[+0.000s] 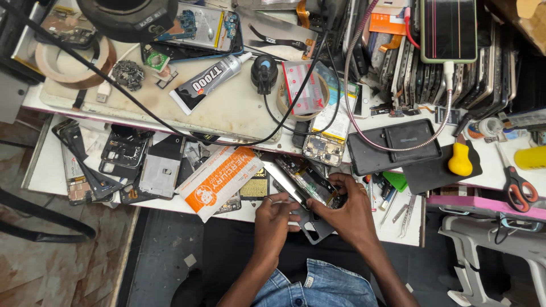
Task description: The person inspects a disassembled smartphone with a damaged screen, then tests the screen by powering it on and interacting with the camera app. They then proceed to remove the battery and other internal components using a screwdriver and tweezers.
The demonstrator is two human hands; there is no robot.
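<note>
An opened phone with its circuit board and back exposed lies tilted over the front edge of the lower shelf. My left hand pinches its near left side, fingers closed on the frame. My right hand grips the phone's lower right end, thumb over the board. A grey phone cover plate sits under both hands.
An orange and white packet lies left of the phone, beside several dismantled phone frames. A glue tube, tape rolls, a black pad, scissors, tweezers and stacked phones crowd the bench.
</note>
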